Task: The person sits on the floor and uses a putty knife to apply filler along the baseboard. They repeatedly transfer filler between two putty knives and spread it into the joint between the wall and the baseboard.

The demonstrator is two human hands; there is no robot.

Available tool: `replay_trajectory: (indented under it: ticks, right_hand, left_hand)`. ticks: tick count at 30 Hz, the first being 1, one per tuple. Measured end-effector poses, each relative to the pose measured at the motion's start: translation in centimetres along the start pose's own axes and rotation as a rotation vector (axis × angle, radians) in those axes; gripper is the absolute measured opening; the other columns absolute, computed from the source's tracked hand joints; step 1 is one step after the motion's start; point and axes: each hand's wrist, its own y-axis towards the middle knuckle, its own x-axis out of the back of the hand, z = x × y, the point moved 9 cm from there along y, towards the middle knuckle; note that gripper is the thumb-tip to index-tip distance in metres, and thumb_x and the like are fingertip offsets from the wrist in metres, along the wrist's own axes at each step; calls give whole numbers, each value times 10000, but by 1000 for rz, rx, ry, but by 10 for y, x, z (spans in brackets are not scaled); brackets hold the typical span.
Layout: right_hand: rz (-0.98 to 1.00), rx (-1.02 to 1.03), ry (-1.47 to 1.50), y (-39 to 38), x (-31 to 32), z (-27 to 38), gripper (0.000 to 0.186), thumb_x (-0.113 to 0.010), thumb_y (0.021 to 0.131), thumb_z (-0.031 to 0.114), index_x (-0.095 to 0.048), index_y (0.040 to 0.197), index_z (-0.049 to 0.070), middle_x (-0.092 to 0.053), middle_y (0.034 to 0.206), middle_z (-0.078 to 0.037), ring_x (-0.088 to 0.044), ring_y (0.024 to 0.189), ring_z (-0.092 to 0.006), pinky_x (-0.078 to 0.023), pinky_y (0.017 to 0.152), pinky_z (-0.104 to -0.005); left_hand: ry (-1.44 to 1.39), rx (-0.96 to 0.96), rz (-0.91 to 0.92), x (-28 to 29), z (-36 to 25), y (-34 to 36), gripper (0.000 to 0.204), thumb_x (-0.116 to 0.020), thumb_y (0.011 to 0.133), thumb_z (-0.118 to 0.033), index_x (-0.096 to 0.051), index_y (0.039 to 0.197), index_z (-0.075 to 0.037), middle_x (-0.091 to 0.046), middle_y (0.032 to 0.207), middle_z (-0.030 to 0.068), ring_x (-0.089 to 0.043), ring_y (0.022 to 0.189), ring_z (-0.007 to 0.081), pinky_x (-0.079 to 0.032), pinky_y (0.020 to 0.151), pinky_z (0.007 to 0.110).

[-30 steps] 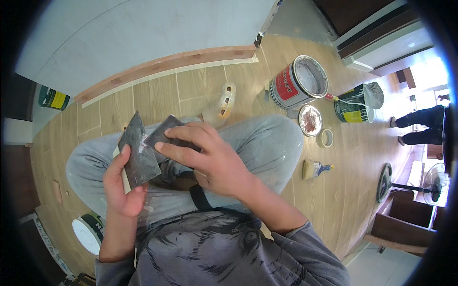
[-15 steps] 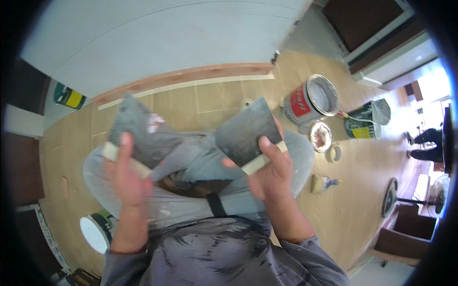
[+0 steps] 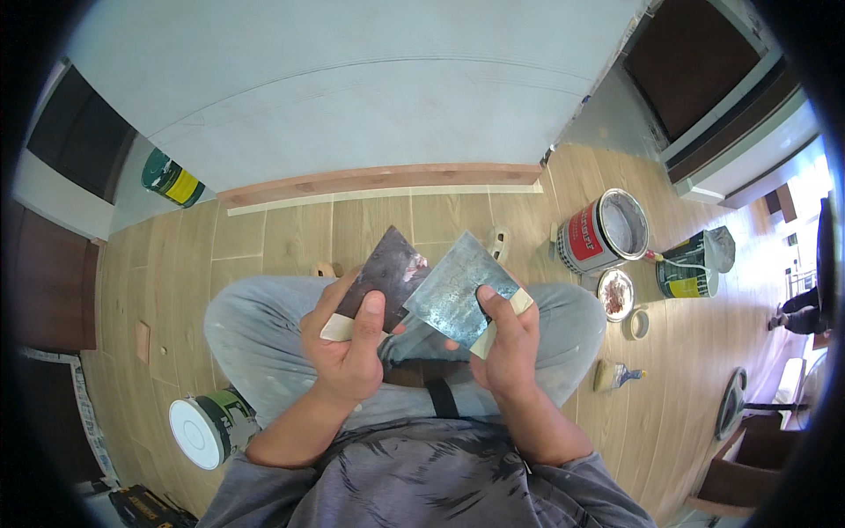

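I sit cross-legged on a wooden floor with a metal scraper in each hand. My left hand point(image 3: 349, 352) grips a dark, stained scraper blade point(image 3: 387, 273) by its pale wooden handle, thumb on the blade. My right hand point(image 3: 505, 348) holds a cleaner grey scraper blade point(image 3: 456, 286) the same way. The two blades overlap at their inner edges above my lap, with the grey one in front.
An open red-and-white paint can point(image 3: 607, 231) stands at the right with a lid point(image 3: 614, 294), a green tin point(image 3: 691, 268), a tape roll point(image 3: 637, 323) and a brush point(image 3: 616, 376). A green can with white lid point(image 3: 211, 424) sits by my left knee. A white panel point(image 3: 352, 97) and wood strip point(image 3: 378, 180) lie ahead.
A second ago both hands were on one scraper at my left. They then spread apart with a scraper each, and now the two blades have come together in front of me.
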Motion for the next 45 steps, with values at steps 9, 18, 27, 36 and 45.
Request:
replay_trajectory:
  ticks: [9, 18, 27, 36, 45]
  right_hand:
    - [-14, 67, -27, 4, -13, 8, 301, -531, 991, 81, -548, 1244, -82, -687, 972, -143, -724, 744, -231, -593, 502, -346]
    - [-110, 227, -87, 2, -9, 38, 396, -567, 985, 165, -517, 1328, -26, -682, 1106, -153, -729, 866, -242, -607, 553, -349]
    - [743, 1026, -1012, -50, -71, 58, 570, -706, 819, -75, -631, 1341, 140, -611, 1303, -188, -656, 1177, -408, -569, 975, -510]
    - [608, 604, -1574, 13, -52, 38, 602, -608, 830, -131, -579, 1354, 164, -576, 1319, -173, -623, 1233, -328, -560, 990, -445]
    - [243, 57, 351, 16, -6, 63, 479, -545, 1050, 403, -485, 1408, 91, -596, 1356, -175, -642, 1204, -331, -631, 824, -462]
  left_hand:
    - [74, 4, 85, 0, -2, -1, 302, -631, 1021, -96, -664, 1257, 89, -733, 920, 127, -664, 699, 97, -551, 587, 233]
    - [54, 140, 201, 9, 11, -17, 307, -621, 1027, -108, -631, 1266, 85, -724, 944, 123, -675, 718, 114, -564, 566, 259]
    - [-738, 744, 83, -3, 42, -11, 494, -620, 1033, -224, -447, 1471, -74, -705, 1141, 93, -749, 877, 176, -606, 508, 304]
    - [-787, 648, 220, -15, 10, -5, 466, -629, 1019, -228, -493, 1449, -111, -703, 1165, 54, -727, 1004, 175, -576, 468, 317]
    - [-998, 866, 143, -3, 49, -9, 286, -590, 1019, -199, -621, 1271, -67, -747, 1082, 98, -762, 835, 214, -578, 506, 309]
